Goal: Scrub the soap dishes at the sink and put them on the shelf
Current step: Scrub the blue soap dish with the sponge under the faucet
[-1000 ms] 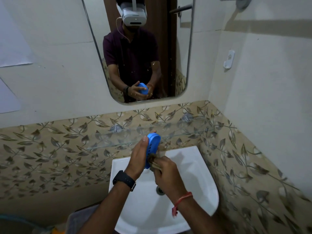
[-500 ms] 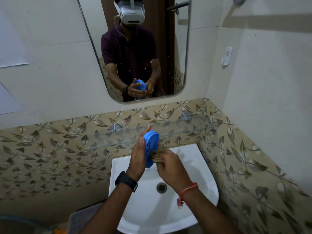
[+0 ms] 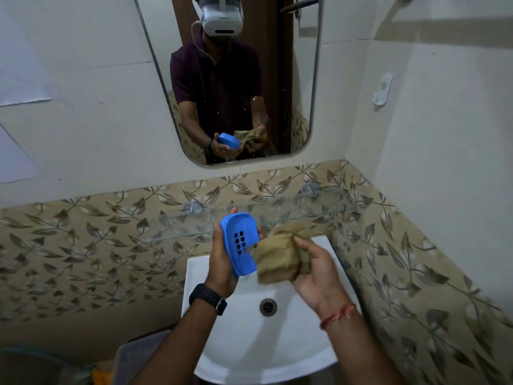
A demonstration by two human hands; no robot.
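Your left hand (image 3: 222, 262) covers the soap dish's (image 3: 241, 243) far side; its lower right rim sits behind the cloth (image 3: 280, 257), which is motion-blurred. Your right hand (image 3: 319, 273) hides the cloth's right edge. The sink's (image 3: 249, 343) near rim is cut by your forearms.

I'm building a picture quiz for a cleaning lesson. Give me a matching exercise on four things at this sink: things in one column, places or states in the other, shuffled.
Things:
1. soap dish
2. cloth
3. glass shelf
4. drain

Places or states:
A. bunched up in the right hand
B. fixed to the leaf-patterned tiles, nothing on it
C. held on edge in the left hand
D. in the bottom of the white sink

Pairs: 1-C, 2-A, 3-B, 4-D
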